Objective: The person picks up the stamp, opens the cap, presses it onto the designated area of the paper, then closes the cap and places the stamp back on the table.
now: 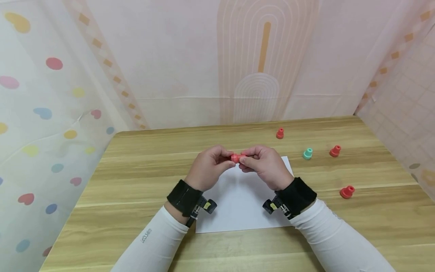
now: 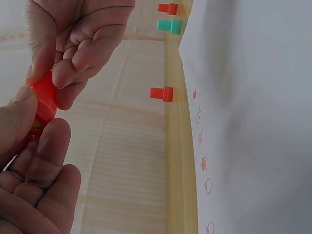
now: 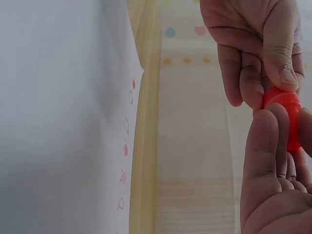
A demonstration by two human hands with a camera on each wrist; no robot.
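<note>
We see a small red plastic stamp piece (image 1: 237, 157), smooth and glossy, round in section, held between both hands above the white sheet of paper (image 1: 238, 204). In the wrist views it shows as a bright red rounded disc edge (image 2: 44, 97) (image 3: 285, 109) wedged between fingertips.

Left hand (image 1: 207, 166): fingers curled, thumb and forefinger pinching the left end of the red piece. Right hand (image 1: 263, 164): fingers curled too, thumb and fingertips pinching the right end. Both hands meet at the middle, knuckles up, wrists low over the paper, forearms in white sleeves angled inward. Black wrist straps on both.

Long axis of the piece runs left-right, from one hand to the other, roughly level. Which end is the wider one we cannot tell, fingers cover both ends.

Right of the right hand, well apart on the wooden table (image 1: 136, 181): a teal stamp (image 1: 307, 153), a red stamp (image 1: 335, 151) just beyond it, another red stamp (image 1: 347, 192) nearer the person, and one red stamp (image 1: 280, 133) past the hands toward the wall. All stand upright. The paper edge carries small red printed marks (image 2: 201, 139).
</note>
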